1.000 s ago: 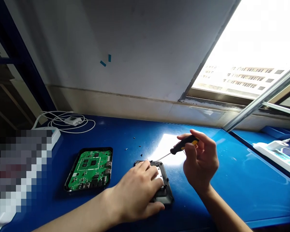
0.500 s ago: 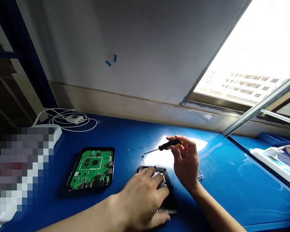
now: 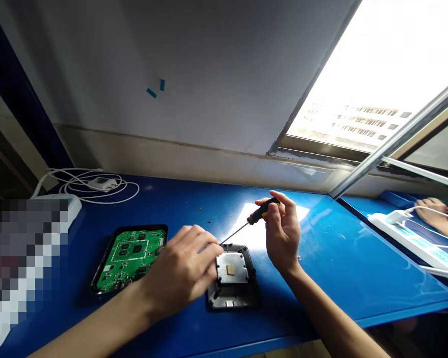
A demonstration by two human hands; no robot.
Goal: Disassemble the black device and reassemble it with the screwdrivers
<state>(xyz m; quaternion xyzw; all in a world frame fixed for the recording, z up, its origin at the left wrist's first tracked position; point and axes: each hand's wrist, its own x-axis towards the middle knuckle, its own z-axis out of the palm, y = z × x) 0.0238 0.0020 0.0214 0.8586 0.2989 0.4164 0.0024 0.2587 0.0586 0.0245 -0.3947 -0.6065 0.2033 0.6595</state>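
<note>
My right hand (image 3: 283, 231) grips the black and yellow handle of a screwdriver (image 3: 260, 211), its thin shaft slanting down to the left. The screwdriver's tip meets the fingertips of my left hand (image 3: 188, 263), which are drawn together at the upper left edge of a black plastic cover (image 3: 231, 302). Whatever lies between those fingertips is hidden. Inside the cover sits a silver metal plate (image 3: 241, 266) with a small tan pad (image 3: 230, 270) on it. A green circuit board (image 3: 129, 253) in a black case lies to the left, partly behind my left hand.
Small dark screws (image 3: 200, 209) lie on the blue table (image 3: 171, 199). A coiled white cable with a charger (image 3: 102, 184) is at the back left. To the right, beyond a metal frame (image 3: 377, 154), are a white power strip (image 3: 414, 243) and another person's hand (image 3: 431, 211).
My left hand has moved off the cover to the screwdriver's tip, uncovering the metal plate. The screwdriver now slants more steeply, its tip by the cover's edge. The view has shifted slightly right.
</note>
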